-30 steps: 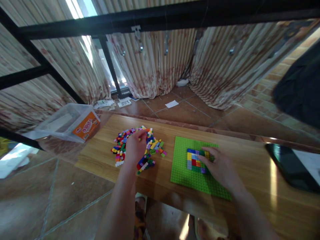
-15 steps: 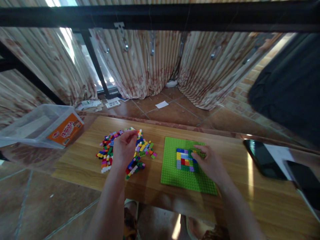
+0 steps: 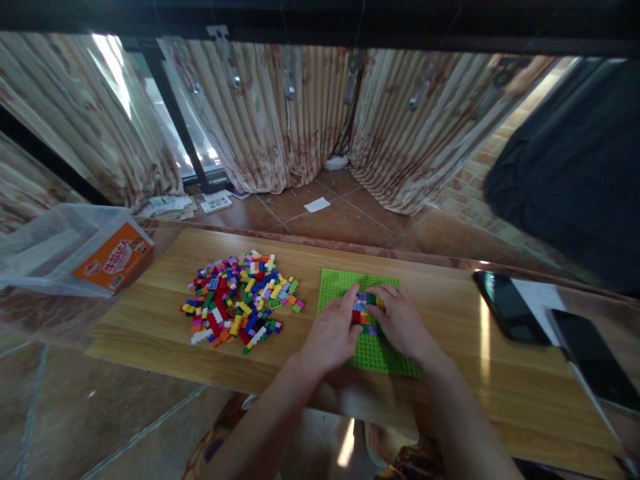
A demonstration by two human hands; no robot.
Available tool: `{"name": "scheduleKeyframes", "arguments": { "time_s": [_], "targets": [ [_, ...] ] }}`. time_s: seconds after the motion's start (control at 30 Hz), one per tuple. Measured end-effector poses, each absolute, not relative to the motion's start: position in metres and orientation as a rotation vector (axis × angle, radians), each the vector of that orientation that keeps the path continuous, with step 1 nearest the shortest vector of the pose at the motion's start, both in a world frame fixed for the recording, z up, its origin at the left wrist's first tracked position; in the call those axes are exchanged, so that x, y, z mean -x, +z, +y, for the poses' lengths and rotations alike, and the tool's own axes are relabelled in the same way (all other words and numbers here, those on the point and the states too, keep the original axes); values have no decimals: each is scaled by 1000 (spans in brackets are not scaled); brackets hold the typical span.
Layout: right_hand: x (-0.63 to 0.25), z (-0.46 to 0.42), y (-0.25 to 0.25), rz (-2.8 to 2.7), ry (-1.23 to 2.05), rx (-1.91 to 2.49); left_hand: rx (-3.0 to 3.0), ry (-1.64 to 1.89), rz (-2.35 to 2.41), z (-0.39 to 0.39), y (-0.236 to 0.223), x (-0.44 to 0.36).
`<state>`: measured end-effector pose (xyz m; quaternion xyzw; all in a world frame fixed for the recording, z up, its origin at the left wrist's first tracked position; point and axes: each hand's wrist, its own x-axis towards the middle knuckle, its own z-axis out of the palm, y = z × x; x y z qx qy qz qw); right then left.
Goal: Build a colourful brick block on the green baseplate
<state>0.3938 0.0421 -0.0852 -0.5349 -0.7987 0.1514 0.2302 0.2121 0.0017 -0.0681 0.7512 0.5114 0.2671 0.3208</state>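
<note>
On the green baseplate [image 3: 373, 360] stands a low square of coloured toy bricks [image 3: 364, 319], partly covered by my hands. My left hand [image 3: 333, 333] is at its left side, index finger and thumb against the bricks. My right hand [image 3: 397, 320] curls around the right side, thumb and fingertips on the bricks near a green one. Both hands appear to grip the square between them; whether a loose brick sits in the fingers is hidden. Left of the baseplate lies a pile of loose toy bricks [image 3: 240, 300] in many colours.
A clear plastic bin [image 3: 95, 267] with an orange label stands beyond the left end of the wooden table [image 3: 160, 327]. At the right lie two dark phone-like devices [image 3: 510, 310] [image 3: 595, 357] and a white sheet [image 3: 537, 300]. Curtains [image 3: 310, 120] hang behind.
My left hand has moved right, from above the loose pile to the left side of the brick square. My right hand stays at the square. The view has shifted slightly.
</note>
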Motion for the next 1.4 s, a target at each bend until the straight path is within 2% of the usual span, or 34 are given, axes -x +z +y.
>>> {"name": "scheduleKeyframes", "arguments": {
  "time_s": [0.43,1.03,1.4],
  "targets": [
    [-395,43,-90,-2215,400,1388,-2020,581,1401,4,-67,-217],
    [-419,33,-84,-1994,657,1436,-2077,682,1461,16,-59,-224],
    [-423,41,-84,-1991,682,1362,-2273,613,1301,48,-66,-241]
  ]
}}
